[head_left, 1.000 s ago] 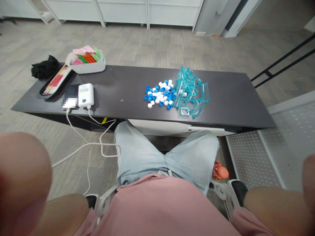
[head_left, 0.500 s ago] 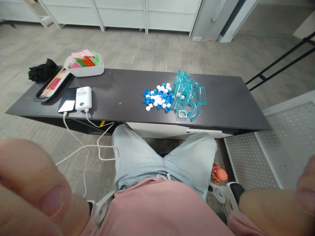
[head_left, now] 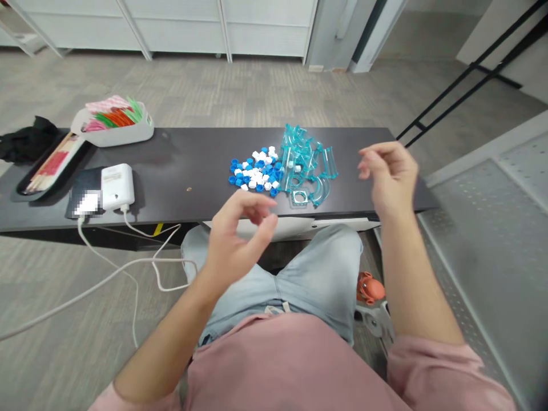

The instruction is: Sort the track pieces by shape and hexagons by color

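Observation:
My left hand (head_left: 240, 237) hovers over the near edge of the table, its fingers loosely bent and the thumb apart, with nothing in it. Just beyond its fingertips lies a loose pile of small blue and white plastic pieces (head_left: 259, 170). Against the right side of that pile is a heap of clear teal plastic track pieces (head_left: 299, 151), some straight, some curved, one square with a round hole. My right hand (head_left: 391, 177) is raised over the right end of the table, right of the teal heap. Its fingers are half curled, the thumb close by, and no object shows in it.
The dark table (head_left: 188, 165) carries a white power bank (head_left: 117, 186) with a cable, and a dark flat device beside it. Farther left are a white basket (head_left: 124, 137) of coloured sticks, a long black tray, and black cloth. An orange object (head_left: 371, 288) sits by my right leg.
Both hands have moved from close to the camera, at the lower corners, forward to the table. The view has shifted, so the table appears farther left. The plastic piles look undisturbed.

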Available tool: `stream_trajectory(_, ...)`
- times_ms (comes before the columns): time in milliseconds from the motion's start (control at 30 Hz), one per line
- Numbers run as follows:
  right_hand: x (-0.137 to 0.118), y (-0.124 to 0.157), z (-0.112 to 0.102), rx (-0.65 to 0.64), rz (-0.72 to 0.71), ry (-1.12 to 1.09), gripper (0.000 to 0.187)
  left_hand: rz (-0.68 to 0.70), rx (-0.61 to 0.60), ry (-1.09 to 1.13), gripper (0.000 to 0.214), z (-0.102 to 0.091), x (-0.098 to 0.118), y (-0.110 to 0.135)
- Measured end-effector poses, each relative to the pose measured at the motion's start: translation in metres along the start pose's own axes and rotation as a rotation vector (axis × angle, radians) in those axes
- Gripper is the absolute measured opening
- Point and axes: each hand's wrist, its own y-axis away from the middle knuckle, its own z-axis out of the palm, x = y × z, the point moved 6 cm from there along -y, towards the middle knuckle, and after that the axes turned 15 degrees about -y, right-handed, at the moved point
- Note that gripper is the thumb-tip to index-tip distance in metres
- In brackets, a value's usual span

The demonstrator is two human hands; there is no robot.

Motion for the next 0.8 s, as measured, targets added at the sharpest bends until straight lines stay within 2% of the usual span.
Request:
stream_trajectory(67,0.059,-0.001,-0.011,0.062,0.119,0.127,0.056,-0.013,0.004,-0.062,0.026,0.045,-0.034,-0.031)
stream_trajectory(167,0.121,0.012,-0.035,0.159,0.233,0.193,0.057,-0.084,-0.034,-0.270,0.053,0.102,-0.075,-0.068)
stream_trajectory(233,0.145,0.024,-0.045,0.184,0.311,0.196,0.057,-0.093,-0.063,-0.377,0.065,0.126,-0.088,-0.086)
stream_trajectory(300,0.155,0.034,-0.048,0.180,0.336,0.205,0.056,-0.094,-0.082,-0.469,0.074,0.140,-0.093,-0.101)
stream_trajectory(433,0.158,0.040,-0.045,0.129,0.317,0.214,0.055,-0.105,-0.136,-0.586,0.083,0.158,-0.098,-0.119)
stream_trajectory(567,0.163,0.041,-0.043,0.092,0.350,0.231,0.053,-0.088,-0.157,-0.624,0.074,0.167,-0.100,-0.120)
stream_trajectory(667,0.164,0.042,-0.044,0.086,0.347,0.236,0.053,-0.061,-0.103,-0.569,0.069,0.165,-0.099,-0.117)
stream_trajectory(800,0.164,0.043,-0.045,0.070,0.348,0.242,0.054,-0.112,-0.013,-0.392,0.068,0.147,-0.106,-0.115)
